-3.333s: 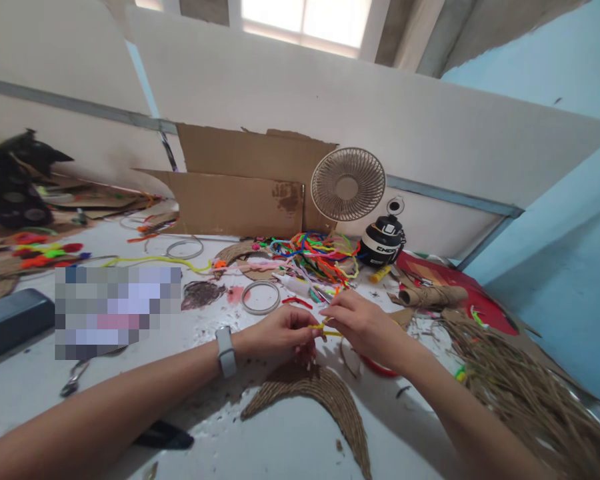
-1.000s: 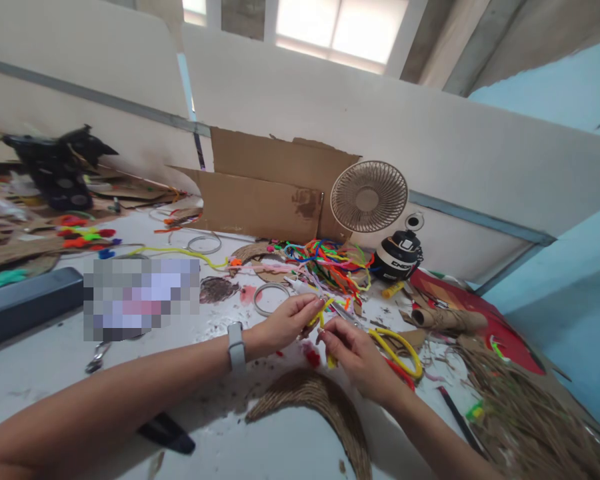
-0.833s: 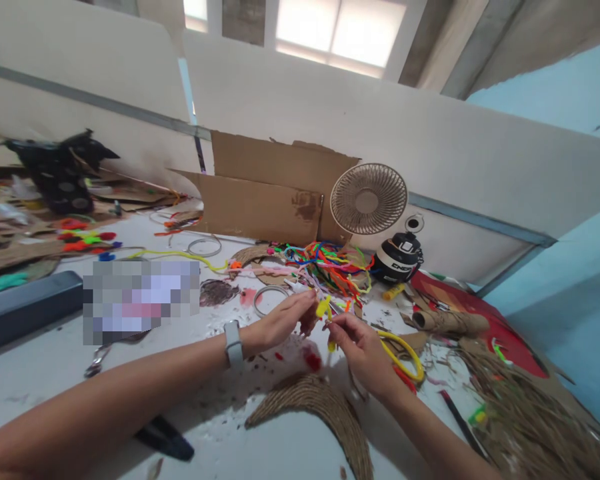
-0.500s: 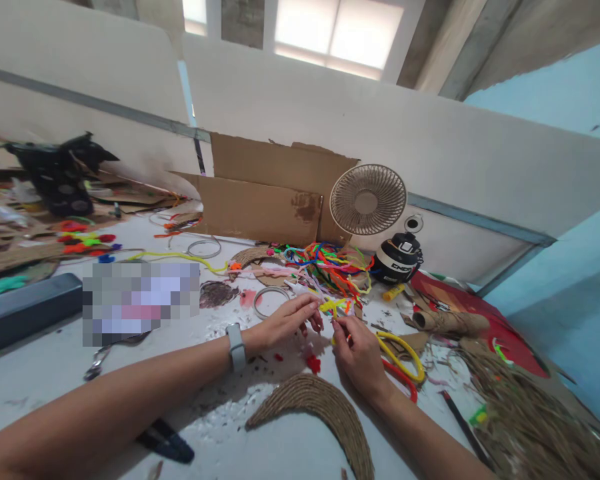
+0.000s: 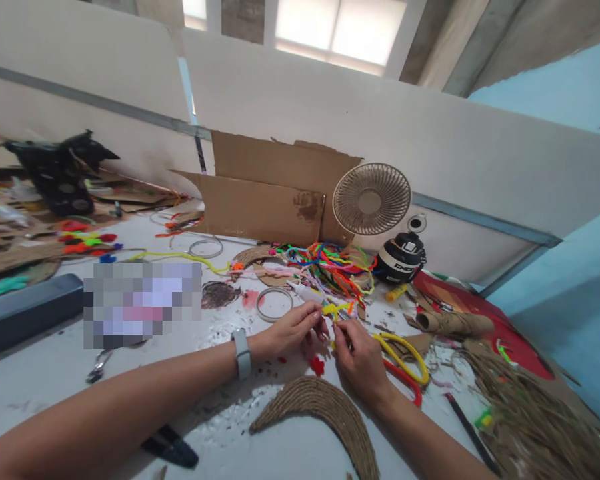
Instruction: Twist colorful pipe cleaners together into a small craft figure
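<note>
A short yellow pipe cleaner (image 5: 338, 310), bent into a small shape with a stem, is between my hands above the white table. My right hand (image 5: 361, 353) pinches its lower stem between thumb and fingers. My left hand (image 5: 294, 328), with a grey watch on the wrist, has its fingers curled and closed at the piece's left end; the exact contact is partly hidden. A red pipe-cleaner flower (image 5: 317, 365) lies below the hands. Nearer me is a crescent (image 5: 313, 395) covered in brown twine. Yellow (image 5: 420, 363) and red pipe-cleaner loops rest beside my right wrist.
Behind the hands lie a tangle of coloured pipe cleaners (image 5: 330, 263), a tape ring (image 5: 275, 305) and a glue-gun-like white tip. A fan (image 5: 371, 199) and black jug (image 5: 403, 257) stand at the back. Brown twine (image 5: 535, 413) heaps at right; dark scissor handles (image 5: 173, 447) lie front left.
The view has shifted slightly. My left fingertips remain close to the yellow pipe cleaner, which has turned a little in my right hand's pinch.
</note>
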Action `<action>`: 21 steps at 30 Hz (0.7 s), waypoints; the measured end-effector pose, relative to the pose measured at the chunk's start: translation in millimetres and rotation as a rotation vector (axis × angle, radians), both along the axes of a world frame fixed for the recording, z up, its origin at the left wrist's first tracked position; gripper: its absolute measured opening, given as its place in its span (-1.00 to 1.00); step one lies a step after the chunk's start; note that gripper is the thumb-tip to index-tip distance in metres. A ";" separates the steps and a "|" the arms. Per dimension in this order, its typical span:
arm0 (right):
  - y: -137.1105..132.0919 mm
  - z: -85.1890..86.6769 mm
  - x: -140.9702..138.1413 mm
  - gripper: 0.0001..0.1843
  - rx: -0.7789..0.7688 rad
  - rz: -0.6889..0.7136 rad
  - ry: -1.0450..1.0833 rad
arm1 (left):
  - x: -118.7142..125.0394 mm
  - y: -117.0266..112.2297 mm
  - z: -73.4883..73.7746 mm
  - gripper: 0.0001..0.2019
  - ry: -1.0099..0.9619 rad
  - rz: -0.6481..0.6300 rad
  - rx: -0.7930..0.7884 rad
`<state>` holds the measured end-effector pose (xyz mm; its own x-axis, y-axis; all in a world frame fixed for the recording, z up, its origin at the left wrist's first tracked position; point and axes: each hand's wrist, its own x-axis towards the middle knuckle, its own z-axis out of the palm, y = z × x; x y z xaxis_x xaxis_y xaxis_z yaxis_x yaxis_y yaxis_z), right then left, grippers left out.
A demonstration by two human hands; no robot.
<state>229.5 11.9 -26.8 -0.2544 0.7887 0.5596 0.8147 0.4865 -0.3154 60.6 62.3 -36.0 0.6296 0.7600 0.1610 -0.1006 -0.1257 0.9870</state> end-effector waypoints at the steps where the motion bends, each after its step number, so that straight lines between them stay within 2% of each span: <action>1: -0.6 0.5 -0.8 -0.84 -0.013 0.010 0.005 | -0.1 -0.2 0.2 -0.66 0.001 0.012 0.014; 7: -0.8 2.4 -4.2 -0.84 -0.122 0.032 0.000 | 0.8 3.4 -7.1 -0.70 0.050 0.063 0.144; 13: 2.6 8.2 -3.8 -0.79 -0.309 0.067 0.146 | 0.4 2.5 -4.0 -0.70 0.045 0.066 0.151; 21: -3.1 7.9 -3.7 -0.77 -0.390 0.052 0.268 | -0.6 2.6 -2.7 -0.68 0.026 0.085 0.146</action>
